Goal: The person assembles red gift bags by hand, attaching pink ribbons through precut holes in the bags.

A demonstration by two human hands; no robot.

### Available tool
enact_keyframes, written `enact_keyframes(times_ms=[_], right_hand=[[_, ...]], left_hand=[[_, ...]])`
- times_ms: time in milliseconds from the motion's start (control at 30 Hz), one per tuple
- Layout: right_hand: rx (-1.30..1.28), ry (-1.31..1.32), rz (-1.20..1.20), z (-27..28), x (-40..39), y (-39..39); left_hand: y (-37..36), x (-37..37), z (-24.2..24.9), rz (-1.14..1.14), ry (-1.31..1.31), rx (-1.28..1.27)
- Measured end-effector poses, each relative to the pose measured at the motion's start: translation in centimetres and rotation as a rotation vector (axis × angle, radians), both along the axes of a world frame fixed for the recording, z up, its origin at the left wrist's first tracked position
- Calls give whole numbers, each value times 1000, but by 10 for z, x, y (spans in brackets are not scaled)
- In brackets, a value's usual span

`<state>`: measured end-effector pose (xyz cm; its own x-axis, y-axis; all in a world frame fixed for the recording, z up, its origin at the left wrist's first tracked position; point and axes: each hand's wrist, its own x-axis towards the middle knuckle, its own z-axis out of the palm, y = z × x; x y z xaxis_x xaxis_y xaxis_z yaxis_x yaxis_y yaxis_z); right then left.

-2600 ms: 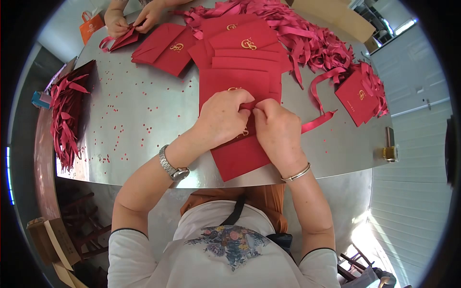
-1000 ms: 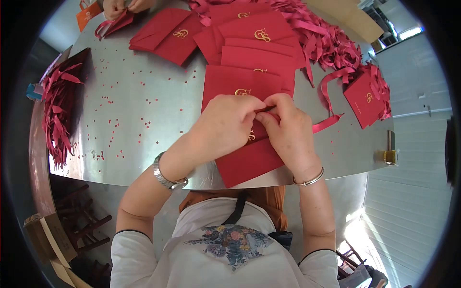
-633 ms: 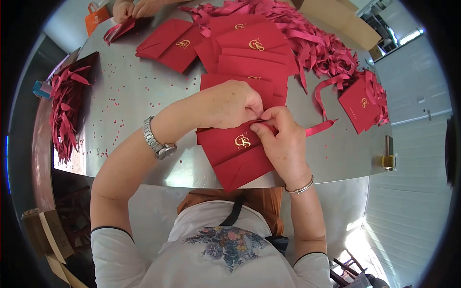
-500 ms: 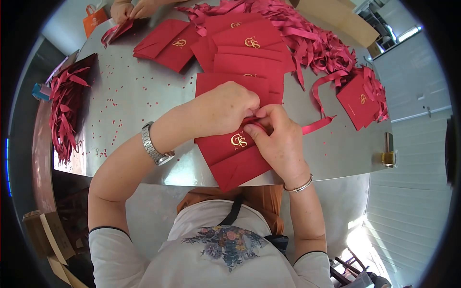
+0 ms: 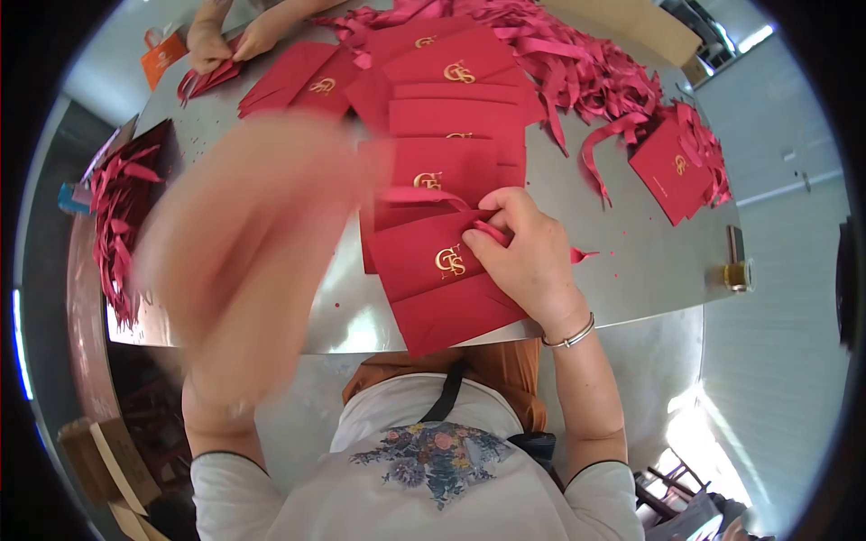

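Observation:
A flat red paper gift bag (image 5: 437, 293) with a gold emblem lies in front of me, its lower end at the table's near edge. My right hand (image 5: 523, 252) is closed at the bag's upper edge, pinching it together with a red ribbon (image 5: 419, 194). One stretch of the ribbon runs left toward my left hand (image 5: 262, 216), and a short tail shows right of my right hand. Motion smears my left hand, raised over the table's left side, so its fingers and any hold on the ribbon cannot be made out.
Overlapping red bags (image 5: 460, 117) lie just beyond. A heap of ribbons (image 5: 595, 81) covers the far right. Finished-looking bags with ribbons lie at the right (image 5: 672, 176) and left (image 5: 131, 216). Another person's hands (image 5: 230, 45) hold a red bag at the far left.
My left hand has moved left and up from the bag's upper edge, and a ribbon stretch now shows on that side. The right-hand ribbon tail is shorter. My right hand stays on the bag.

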<state>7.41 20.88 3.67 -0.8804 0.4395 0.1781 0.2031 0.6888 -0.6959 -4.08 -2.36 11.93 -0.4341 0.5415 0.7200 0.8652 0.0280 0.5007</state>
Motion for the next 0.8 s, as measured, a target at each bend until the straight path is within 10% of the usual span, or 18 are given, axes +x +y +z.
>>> enact_keyframes(times_ms=[33,333,600,800], right_hand=[[-2,5,-24,-1,0,0],[4,18,-23,-7,2,-2],[-14,48,-9,-11,1,3],[-6,39,-2,-17,1,2]], left_hand=[[-33,-2,-5,45,417,79],[-20,33,1,-62,313,105],[-190,-70,-27,-133,139,128],[-76,-4,-13,-213,49,140]])
